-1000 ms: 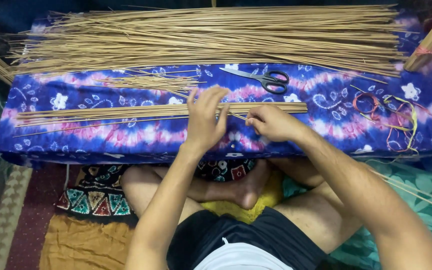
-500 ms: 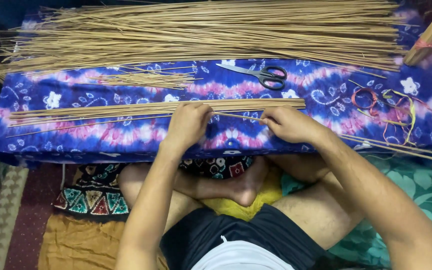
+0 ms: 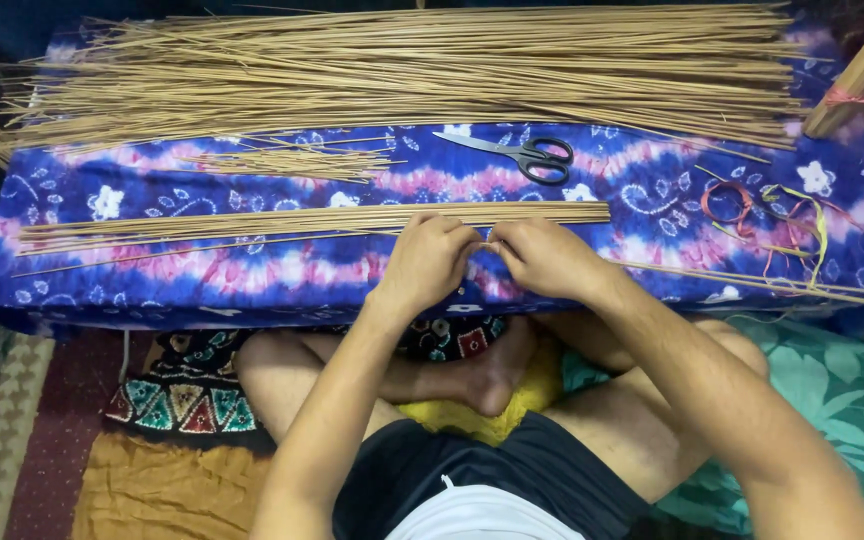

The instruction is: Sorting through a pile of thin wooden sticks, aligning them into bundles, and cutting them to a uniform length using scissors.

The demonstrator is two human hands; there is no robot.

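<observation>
While left hand (image 3: 430,262) & right hand (image 3: 544,256) meet at front edge, fingers pinch something tiny.
Stick row (image 3: 322,220) just beyond knuckles; scissors (image 3: 522,155) well apart; bare cloth (image 3: 252,275) to the left.

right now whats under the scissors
The scissors lie on the blue tie-dye cloth, just in front of the big stick pile. What the cloth covers is hidden.

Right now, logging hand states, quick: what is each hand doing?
Left hand: curled shut, fingertips pinching something small; what it is cannot be told.
Right hand: curled shut, meeting the left at the same spot, beside the thin sticks.
</observation>
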